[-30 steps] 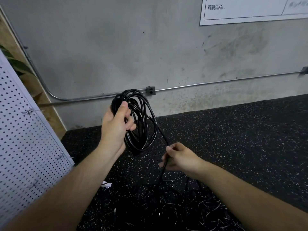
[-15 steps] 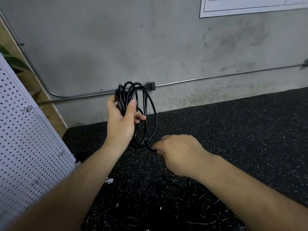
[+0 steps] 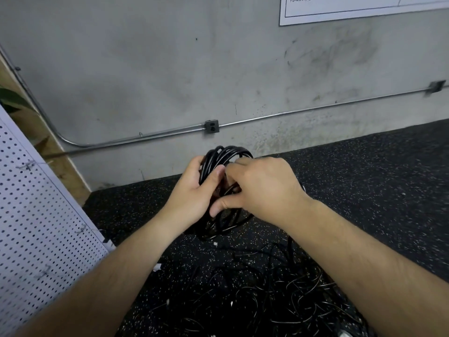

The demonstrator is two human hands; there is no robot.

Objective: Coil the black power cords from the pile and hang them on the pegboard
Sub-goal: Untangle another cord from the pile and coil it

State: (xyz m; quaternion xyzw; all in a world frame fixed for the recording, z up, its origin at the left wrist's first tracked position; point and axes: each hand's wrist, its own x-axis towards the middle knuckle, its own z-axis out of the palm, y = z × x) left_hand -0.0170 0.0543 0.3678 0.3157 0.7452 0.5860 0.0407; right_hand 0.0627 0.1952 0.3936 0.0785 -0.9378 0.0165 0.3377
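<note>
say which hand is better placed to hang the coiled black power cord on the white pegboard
Left, likely. The left hand grips the coiled black power cord and is nearer the white perforated pegboard; the right hand curls its fingers into the loops.

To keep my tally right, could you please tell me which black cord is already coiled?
The coiled cord gripped by the left hand and right hand; the rest lie tangled in the pile on the floor.

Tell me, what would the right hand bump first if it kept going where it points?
Likely the coiled black cord: the right hand points across into its loops, seemingly touching them. Right behind, the left hand holds that coil.
</note>
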